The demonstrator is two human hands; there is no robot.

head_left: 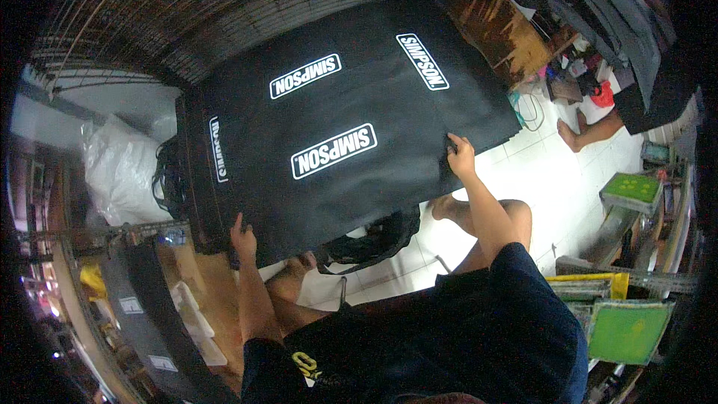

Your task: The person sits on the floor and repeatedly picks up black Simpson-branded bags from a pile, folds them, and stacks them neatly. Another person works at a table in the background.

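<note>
A wide black sheet of fabric (254,135), with several white-outlined printed patches, lies spread in front of me and looks stacked on other dark layers at its left edge. My left hand (243,242) grips the near left corner, its index finger extended along the top. At the near right edge, my right hand (462,157) pinches the same sheet, with fingers partly hidden against the dark cloth. Beneath the near edge, a black bundle with loops (374,243) shows above the floor.
A clear plastic bag (120,168) stands left of the sheet, below a wire rack (202,7). Dark printed material (142,307) lies at lower left. Green framed screens (628,333) lean on the right. Another person's foot (572,135) rests on the white tiled floor (553,179).
</note>
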